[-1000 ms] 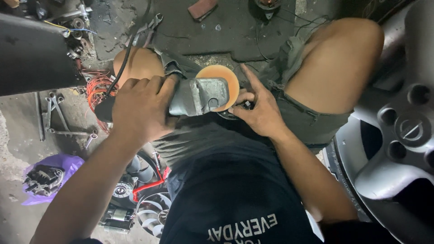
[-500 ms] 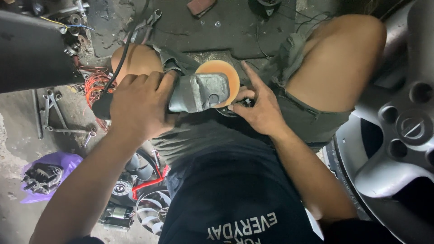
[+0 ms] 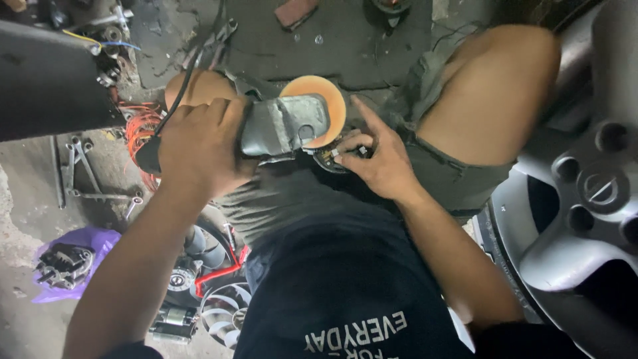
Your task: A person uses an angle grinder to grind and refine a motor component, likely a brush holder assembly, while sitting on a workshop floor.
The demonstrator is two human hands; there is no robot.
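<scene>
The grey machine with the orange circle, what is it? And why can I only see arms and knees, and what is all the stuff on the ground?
The camera sits on a person's head and looks straight down, so you see only their own arms, dark shirt and bent knees. They are sitting low above a dirty concrete floor.

The left hand grips a grey power tool with a round orange disc on its end; a black cable runs away from it. The right hand pinches a small dark metal part just under the disc.

Around them lie spanners, a bundle of orange wire, a metal part on a purple bag, and a big silver car wheel on the right.
</scene>
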